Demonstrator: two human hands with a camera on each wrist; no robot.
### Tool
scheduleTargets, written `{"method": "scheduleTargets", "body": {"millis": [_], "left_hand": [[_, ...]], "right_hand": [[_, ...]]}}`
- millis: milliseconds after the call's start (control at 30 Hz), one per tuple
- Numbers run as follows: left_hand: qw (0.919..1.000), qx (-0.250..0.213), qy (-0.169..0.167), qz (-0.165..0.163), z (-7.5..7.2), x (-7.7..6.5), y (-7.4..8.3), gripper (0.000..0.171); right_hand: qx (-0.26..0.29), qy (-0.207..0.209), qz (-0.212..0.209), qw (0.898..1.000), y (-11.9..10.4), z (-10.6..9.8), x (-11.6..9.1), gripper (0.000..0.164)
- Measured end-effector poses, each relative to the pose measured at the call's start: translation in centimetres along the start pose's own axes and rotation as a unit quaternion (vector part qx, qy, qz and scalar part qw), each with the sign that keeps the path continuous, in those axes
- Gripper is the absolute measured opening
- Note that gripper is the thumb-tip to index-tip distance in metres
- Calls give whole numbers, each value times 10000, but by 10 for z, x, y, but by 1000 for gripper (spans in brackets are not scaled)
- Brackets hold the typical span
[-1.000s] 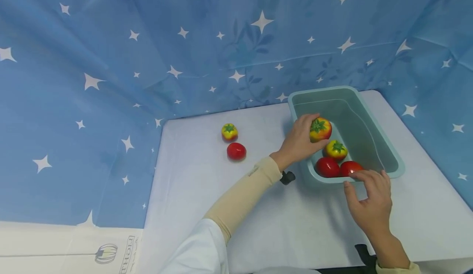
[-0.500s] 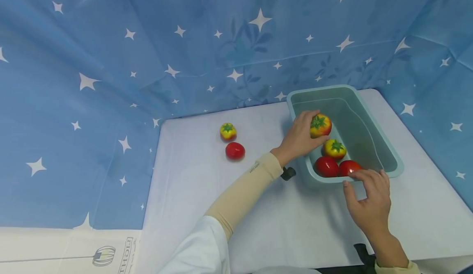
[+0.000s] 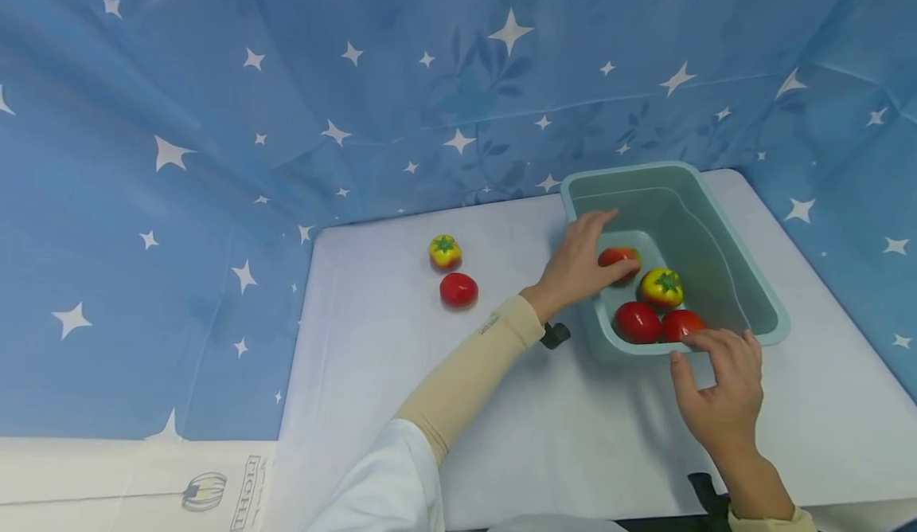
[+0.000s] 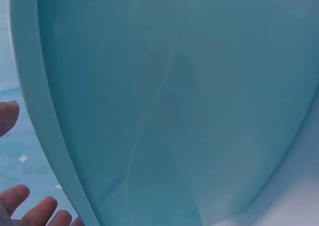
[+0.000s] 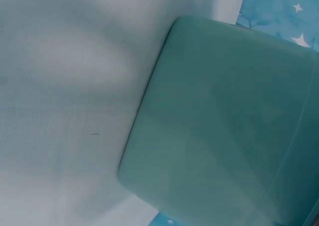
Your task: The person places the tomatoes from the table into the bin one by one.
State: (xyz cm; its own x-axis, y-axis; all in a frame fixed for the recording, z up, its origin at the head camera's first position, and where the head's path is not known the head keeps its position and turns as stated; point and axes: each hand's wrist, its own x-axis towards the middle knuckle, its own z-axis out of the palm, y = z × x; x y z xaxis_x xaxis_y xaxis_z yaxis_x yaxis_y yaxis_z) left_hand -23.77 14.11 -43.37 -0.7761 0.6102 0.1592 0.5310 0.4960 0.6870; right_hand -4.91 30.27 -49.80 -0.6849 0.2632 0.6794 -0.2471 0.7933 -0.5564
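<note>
My left hand is over the left side of a teal plastic bin, fingers spread. Just under it in the bin lies a red-orange toy fruit, partly covered by the thumb. Beside that sit a yellow toy fruit with a green leafy top and two glossy red ones, the left red fruit and the right red fruit. My right hand rests at the bin's near rim, fingertips at the edge and thumb lower outside. Spread fingers show in the left wrist view.
Left of the bin on the white table are a small yellow-red toy fruit and a red one. A blue star-patterned cloth hangs behind the table. The bin's outer wall fills much of the right wrist view.
The left hand has let go of its toy fruit, which now lies lower in the bin and turned over. The yellow fruit beside it has shifted slightly right. The right hand holds its place.
</note>
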Motion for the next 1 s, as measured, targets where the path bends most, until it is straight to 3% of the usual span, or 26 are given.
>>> {"method": "scheduleTargets", "body": {"millis": [267, 600, 767, 1000], "left_hand": [[9995, 18, 290, -93, -14, -9, -11, 74], [9978, -4, 605, -282, -32, -21, -41, 68], [9958, -107, 758, -497, -33, -32, -59, 64], [9932, -174, 710, -909, -29, -55, -84, 65]], "right_hand": [[26, 57, -38, 10000, 1, 3, 1, 35], [35, 86, -27, 10000, 0, 2, 0, 36], [30, 105, -30, 9999, 0, 2, 0, 36], [41, 127, -14, 9999, 0, 3, 0, 35]]}}
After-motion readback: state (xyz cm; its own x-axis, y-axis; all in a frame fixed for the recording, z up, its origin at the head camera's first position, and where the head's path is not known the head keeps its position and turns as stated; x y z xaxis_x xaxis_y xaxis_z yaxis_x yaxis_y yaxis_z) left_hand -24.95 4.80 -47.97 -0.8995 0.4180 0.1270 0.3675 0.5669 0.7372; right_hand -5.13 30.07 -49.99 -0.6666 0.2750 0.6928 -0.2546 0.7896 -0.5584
